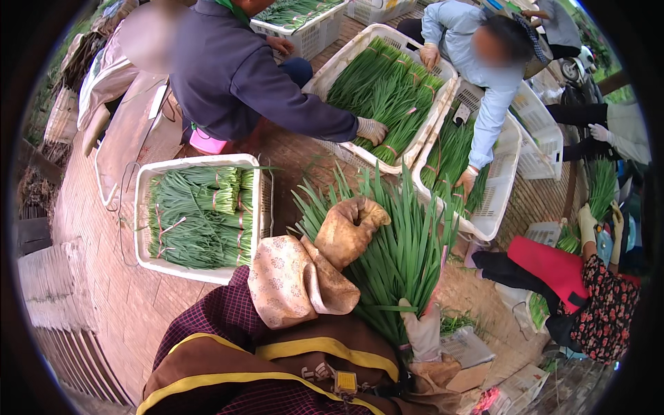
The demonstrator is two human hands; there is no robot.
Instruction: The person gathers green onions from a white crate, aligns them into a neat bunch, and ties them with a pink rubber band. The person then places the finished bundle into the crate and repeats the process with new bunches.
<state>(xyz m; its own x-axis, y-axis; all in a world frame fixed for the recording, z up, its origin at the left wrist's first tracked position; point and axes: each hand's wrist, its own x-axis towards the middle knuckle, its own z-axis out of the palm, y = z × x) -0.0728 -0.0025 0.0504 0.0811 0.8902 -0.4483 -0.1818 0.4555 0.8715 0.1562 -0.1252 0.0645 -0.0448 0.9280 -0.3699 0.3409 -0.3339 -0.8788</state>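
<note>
A large bunch of long, flat green leaves, like garlic chives (399,244), stands fanned out before me. My right hand (423,332), in a pale, soiled glove, is closed around its lower end, and a pink strip rises beside the glove. My left hand (353,228), in a brown-stained glove with a flower-print cuff, is curled at the leaves' left side; whether its fingertips pinch a leaf is hidden. A white plastic crate (197,275) to the left holds tied chive bundles (225,199).
Two more white crates (373,31) (513,176) of bundles stand ahead. A person in a dark jacket (218,72) and one in light blue (493,109) reach into them. Further right sits a person in a floral top (607,306). A pink container (207,142) stands beyond the left crate.
</note>
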